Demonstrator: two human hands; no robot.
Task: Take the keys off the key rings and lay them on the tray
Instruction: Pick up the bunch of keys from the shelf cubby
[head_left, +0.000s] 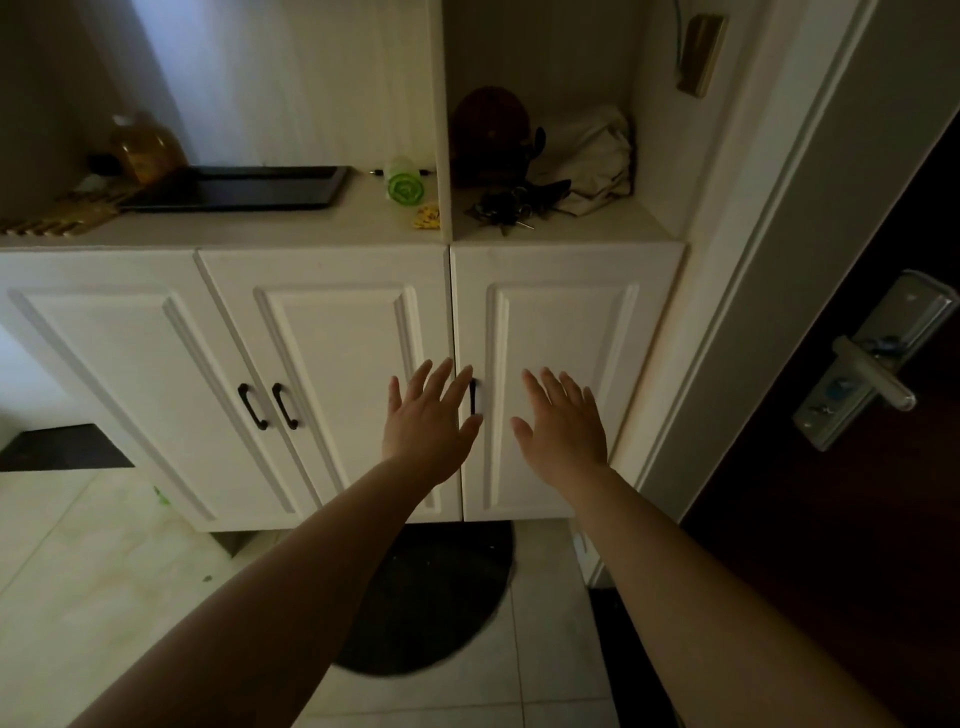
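A dark bunch of keys on rings (501, 209) lies on the white shelf in the right-hand cabinet niche, near its front edge. A flat black tray (244, 188) rests on the cabinet top to the left, with nothing on its visible surface. My left hand (429, 422) and my right hand (563, 426) are stretched out side by side in front of the lower cabinet doors, palms down, fingers spread, holding nothing. Both hands are well below the shelf and apart from the keys and the tray.
A green-capped white bottle (404, 182) and a yellow packet (426, 215) lie between tray and niche. A dark helmet (491, 132) and a white cloth (592, 153) sit behind the keys. An amber bottle (143, 148) stands left. A dark door with a lever handle (875, 371) is at right.
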